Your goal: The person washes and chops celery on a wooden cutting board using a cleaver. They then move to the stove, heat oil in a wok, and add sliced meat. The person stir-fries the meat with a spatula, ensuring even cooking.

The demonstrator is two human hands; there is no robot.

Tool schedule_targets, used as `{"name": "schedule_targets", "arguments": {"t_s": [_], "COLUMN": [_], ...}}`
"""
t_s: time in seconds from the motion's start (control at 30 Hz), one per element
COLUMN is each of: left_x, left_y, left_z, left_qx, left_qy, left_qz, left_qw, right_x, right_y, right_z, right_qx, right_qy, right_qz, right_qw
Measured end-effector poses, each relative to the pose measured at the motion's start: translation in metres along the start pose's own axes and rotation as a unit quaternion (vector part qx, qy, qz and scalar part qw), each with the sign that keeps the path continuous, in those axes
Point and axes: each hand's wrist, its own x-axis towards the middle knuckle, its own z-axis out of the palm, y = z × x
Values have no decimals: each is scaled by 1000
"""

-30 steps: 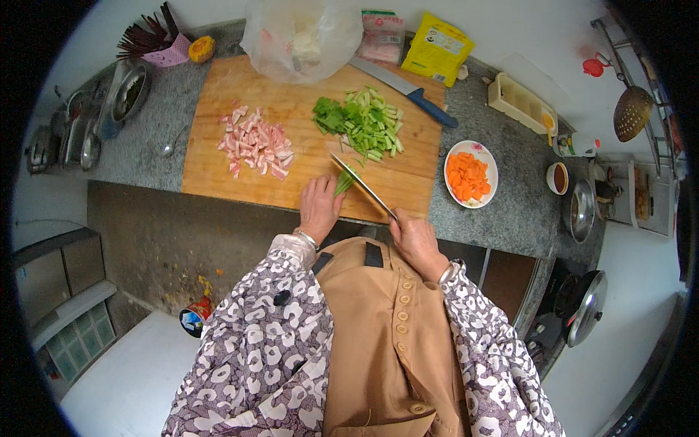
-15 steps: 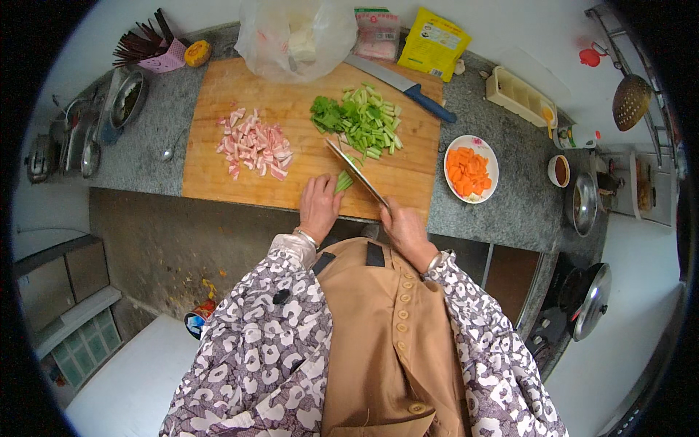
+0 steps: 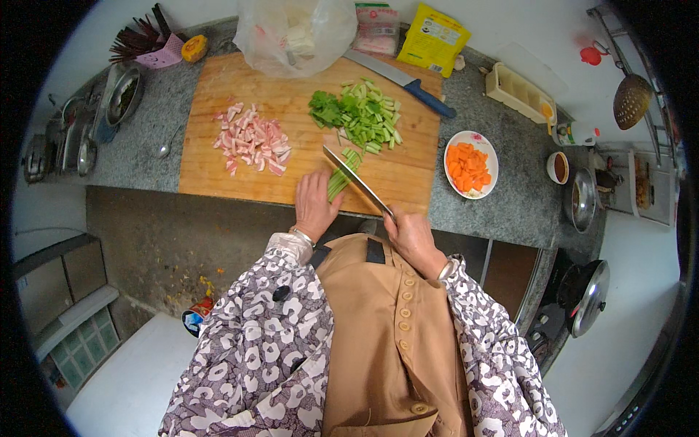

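Near the front edge of a wooden cutting board (image 3: 306, 160), the fingers of my left hand (image 3: 315, 202) are closed around a small bunch of green celery stalks (image 3: 338, 185). My right hand (image 3: 413, 239) grips a knife (image 3: 361, 183), its blade slanting away to the left across the stalks. Whether the edge touches them I cannot tell. Beyond the blade lies a heap of chopped celery (image 3: 373, 120) with leafy greens (image 3: 325, 108) at its left. Sliced pink-and-white meat (image 3: 251, 140) is piled on the board's left half.
A second knife with a blue handle (image 3: 429, 98) rests at the board's back right. Behind it are a plastic bag (image 3: 291, 36) and a yellow packet (image 3: 434, 38). Right of the board sits a bowl of cut carrots (image 3: 467, 169). A chopstick holder (image 3: 162, 52) stands back left.
The knife and my right hand have shifted slightly right and nearer. More of the celery bunch shows beside the blade. My left hand still holds it.
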Motion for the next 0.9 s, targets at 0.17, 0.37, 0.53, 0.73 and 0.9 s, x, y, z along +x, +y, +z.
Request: {"name": "schedule_targets", "arguments": {"t_s": [0.17,0.37,0.53,0.73,0.9], "left_x": [-3,-7,-6,18,3], "left_y": [-7,-7,-2,3,-4], "left_z": [8,9,18,11,-2], "left_qx": [-10,-11,-34,-39,-49], "left_qy": [22,14,37,21,12], "left_qz": [10,14,12,-13,-37], "left_qw": [1000,1000,999,999,998], "right_x": [4,23,28,14,5], "right_y": [-2,-2,3,6,-5], "right_z": [15,35,22,3,-1], "right_qx": [-25,-24,34,53,47], "right_qy": [-7,-10,8,60,10], "right_qz": [1,4,19,1,25], "right_qw": [1000,1000,999,997,999]}}
